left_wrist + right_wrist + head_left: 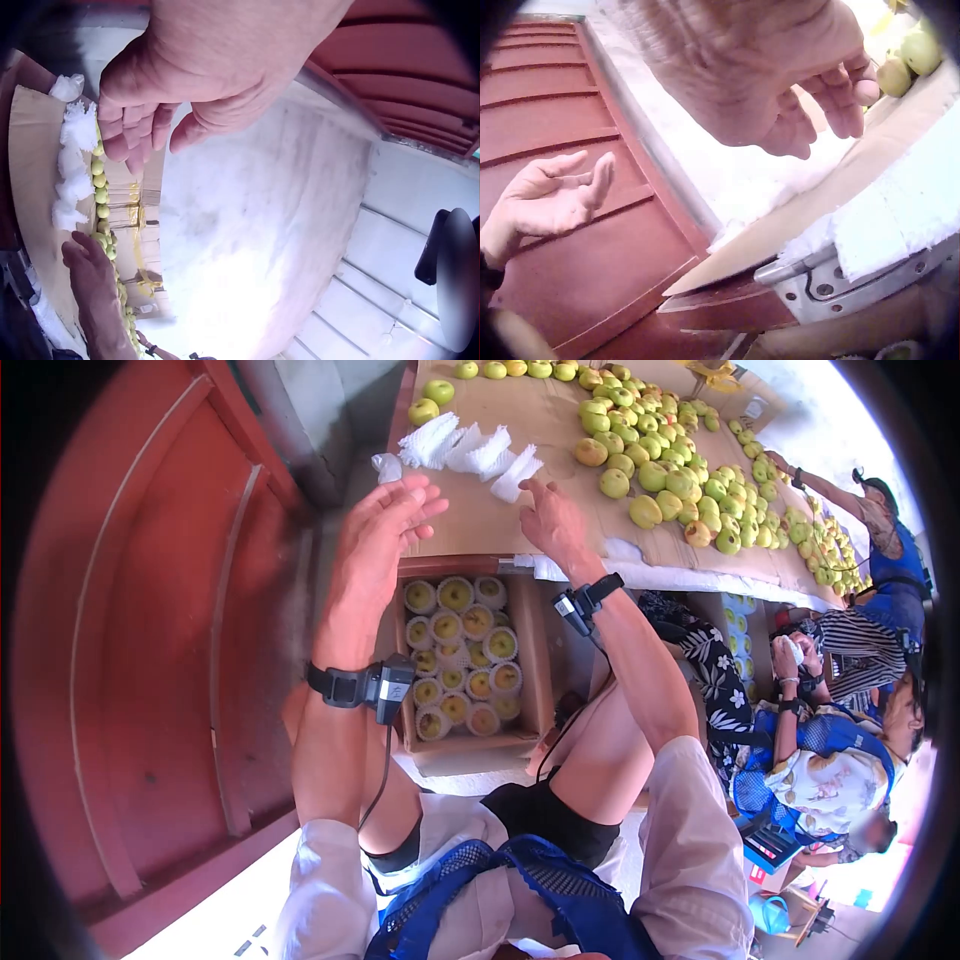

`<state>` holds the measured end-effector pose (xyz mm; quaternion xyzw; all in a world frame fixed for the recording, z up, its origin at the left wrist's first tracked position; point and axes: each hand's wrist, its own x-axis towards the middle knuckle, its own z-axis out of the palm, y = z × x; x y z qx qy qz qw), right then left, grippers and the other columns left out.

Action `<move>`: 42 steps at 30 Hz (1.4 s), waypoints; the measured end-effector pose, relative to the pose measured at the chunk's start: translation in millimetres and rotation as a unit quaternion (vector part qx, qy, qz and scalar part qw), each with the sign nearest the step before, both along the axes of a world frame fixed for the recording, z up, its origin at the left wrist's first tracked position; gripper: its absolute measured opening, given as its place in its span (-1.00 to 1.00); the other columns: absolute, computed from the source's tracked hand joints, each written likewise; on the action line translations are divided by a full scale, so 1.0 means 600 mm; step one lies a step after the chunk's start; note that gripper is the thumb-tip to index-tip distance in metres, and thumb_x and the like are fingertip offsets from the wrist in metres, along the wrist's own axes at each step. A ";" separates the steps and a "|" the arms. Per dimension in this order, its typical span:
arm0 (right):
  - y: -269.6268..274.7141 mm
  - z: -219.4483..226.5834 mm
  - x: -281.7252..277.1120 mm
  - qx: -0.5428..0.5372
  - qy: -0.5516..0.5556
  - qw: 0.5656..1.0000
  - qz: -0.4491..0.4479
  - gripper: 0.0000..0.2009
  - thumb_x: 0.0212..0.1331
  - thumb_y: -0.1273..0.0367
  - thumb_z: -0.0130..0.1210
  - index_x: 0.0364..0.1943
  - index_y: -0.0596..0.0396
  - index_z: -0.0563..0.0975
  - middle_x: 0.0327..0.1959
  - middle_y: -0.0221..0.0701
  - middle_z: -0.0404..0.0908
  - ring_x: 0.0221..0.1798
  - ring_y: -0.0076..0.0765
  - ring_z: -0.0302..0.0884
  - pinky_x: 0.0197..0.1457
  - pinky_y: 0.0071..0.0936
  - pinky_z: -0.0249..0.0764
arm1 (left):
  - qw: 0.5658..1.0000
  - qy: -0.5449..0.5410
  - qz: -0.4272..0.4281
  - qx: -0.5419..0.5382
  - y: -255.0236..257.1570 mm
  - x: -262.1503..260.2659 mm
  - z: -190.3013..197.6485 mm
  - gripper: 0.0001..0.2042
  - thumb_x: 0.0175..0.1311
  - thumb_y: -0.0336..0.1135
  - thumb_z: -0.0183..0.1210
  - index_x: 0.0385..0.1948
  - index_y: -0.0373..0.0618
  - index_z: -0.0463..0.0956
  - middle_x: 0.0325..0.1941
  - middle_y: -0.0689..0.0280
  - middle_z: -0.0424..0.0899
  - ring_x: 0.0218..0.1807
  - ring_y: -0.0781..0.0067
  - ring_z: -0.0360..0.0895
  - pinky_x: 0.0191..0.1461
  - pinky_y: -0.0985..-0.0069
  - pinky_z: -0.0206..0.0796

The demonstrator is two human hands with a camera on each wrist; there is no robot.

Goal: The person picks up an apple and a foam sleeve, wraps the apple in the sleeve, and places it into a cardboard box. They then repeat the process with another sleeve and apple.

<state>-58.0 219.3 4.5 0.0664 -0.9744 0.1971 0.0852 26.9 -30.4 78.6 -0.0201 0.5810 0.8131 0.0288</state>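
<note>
My left hand is raised over the near edge of the cardboard-covered table, its fingers loosely bent and nothing in them. White foam net sleeves lie in a row on the cardboard just beyond it. Also without anything in its grasp, my right hand hovers at the right end of that row, fingertips close to the last sleeve. In the right wrist view its fingers hang relaxed. Below the table edge, between my knees, a cardboard box holds several apples in foam nets.
A large heap of loose green-yellow apples covers the table's right side. A red panelled door stands close on my left. Other people in blue vests are at the right, one reaching to the heap.
</note>
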 end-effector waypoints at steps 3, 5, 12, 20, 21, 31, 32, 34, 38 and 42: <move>0.000 -0.010 -0.016 0.020 0.017 1.000 0.010 -0.62 0.16 0.40 0.10 0.10 -0.18 0.61 -0.01 -0.19 0.60 0.14 0.00 0.56 0.10 -0.12 0.56 | 1.000 -0.004 -0.001 -0.005 0.008 0.001 0.003 -0.67 0.48 -0.31 0.12 0.17 -0.28 0.46 0.14 0.16 0.62 0.19 0.32 0.61 0.11 0.48 0.38; 0.002 -0.030 -0.033 0.033 0.068 0.997 0.016 -0.68 0.20 0.36 0.09 0.04 -0.23 0.64 -0.05 -0.26 0.62 0.09 -0.03 0.59 0.08 -0.16 0.56 | 1.000 -0.007 -0.001 -0.007 0.012 0.000 0.005 -0.67 0.48 -0.31 0.12 0.17 -0.29 0.46 0.14 0.15 0.62 0.18 0.32 0.61 0.11 0.48 0.38; 0.011 -0.039 -0.044 -0.016 0.060 0.998 -0.005 -0.78 0.19 0.35 0.15 -0.11 -0.14 0.70 -0.08 -0.22 0.63 0.02 -0.02 0.62 0.02 -0.11 0.58 | 1.000 0.000 -0.011 -0.012 0.017 -0.009 -0.002 -0.67 0.47 -0.31 0.13 0.16 -0.29 0.47 0.13 0.15 0.63 0.17 0.32 0.62 0.09 0.47 0.39; 0.044 -0.020 0.018 -0.078 0.112 0.989 0.061 -0.82 0.20 0.43 0.13 -0.14 0.01 0.66 -0.18 -0.15 0.69 -0.22 0.10 0.66 -0.12 -0.06 0.56 | 0.996 -0.023 -0.029 -0.078 0.041 -0.005 -0.011 -0.65 0.48 -0.20 0.14 0.15 -0.24 0.49 0.11 0.16 0.66 0.16 0.33 0.63 0.06 0.51 0.39; 0.040 -0.008 0.035 -0.084 0.120 0.987 0.063 -0.82 0.20 0.44 0.13 -0.14 0.01 0.66 -0.19 -0.16 0.68 -0.22 0.10 0.66 -0.13 -0.06 0.56 | 0.995 -0.034 -0.039 -0.089 0.044 -0.006 -0.019 -0.62 0.48 -0.15 0.15 0.15 -0.24 0.50 0.11 0.16 0.66 0.15 0.34 0.63 0.06 0.50 0.39; -0.022 0.079 0.177 -0.165 0.175 0.953 0.185 -0.84 0.18 0.51 0.16 -0.17 0.03 0.64 -0.25 -0.24 0.63 -0.24 0.05 0.65 -0.19 -0.12 0.58 | 0.987 -0.086 -0.135 -0.011 0.075 0.009 -0.020 -0.55 0.43 -0.03 0.20 0.08 -0.28 0.55 0.01 0.22 0.67 0.04 0.45 0.62 0.07 0.42 0.46; -0.025 0.080 0.182 -0.166 0.176 0.949 0.200 -0.84 0.17 0.52 0.17 -0.17 0.03 0.64 -0.25 -0.25 0.63 -0.24 0.05 0.65 -0.19 -0.12 0.59 | 0.988 -0.076 -0.135 -0.004 0.070 -0.007 -0.048 -0.59 0.44 -0.10 0.20 0.08 -0.29 0.54 0.02 0.22 0.67 0.03 0.44 0.63 0.08 0.41 0.48; -0.026 0.077 0.186 -0.170 0.177 0.946 0.210 -0.83 0.15 0.53 0.17 -0.18 0.03 0.63 -0.25 -0.26 0.63 -0.23 0.04 0.64 -0.18 -0.13 0.59 | 0.990 -0.059 -0.128 0.009 0.067 -0.021 -0.058 -0.66 0.45 -0.23 0.17 0.08 -0.31 0.54 0.02 0.21 0.67 0.01 0.43 0.65 0.10 0.41 0.51; -0.023 0.071 0.186 -0.169 0.158 0.951 0.203 -0.81 0.13 0.54 0.17 -0.17 0.04 0.63 -0.23 -0.27 0.62 -0.19 0.02 0.64 -0.14 -0.14 0.59 | 0.992 -0.041 -0.112 0.036 0.064 -0.027 -0.063 -0.71 0.45 -0.36 0.14 0.09 -0.33 0.52 0.04 0.19 0.68 0.01 0.41 0.67 0.12 0.42 0.54; -0.016 0.066 0.181 -0.170 0.133 0.960 0.181 -0.80 0.09 0.55 0.15 -0.19 0.04 0.66 -0.22 -0.26 0.62 -0.17 0.02 0.63 -0.11 -0.13 0.58 | 0.991 -0.037 -0.116 0.050 0.067 -0.030 -0.068 -0.70 0.44 -0.36 0.15 0.10 -0.33 0.52 0.04 0.19 0.69 0.02 0.39 0.67 0.13 0.40 0.54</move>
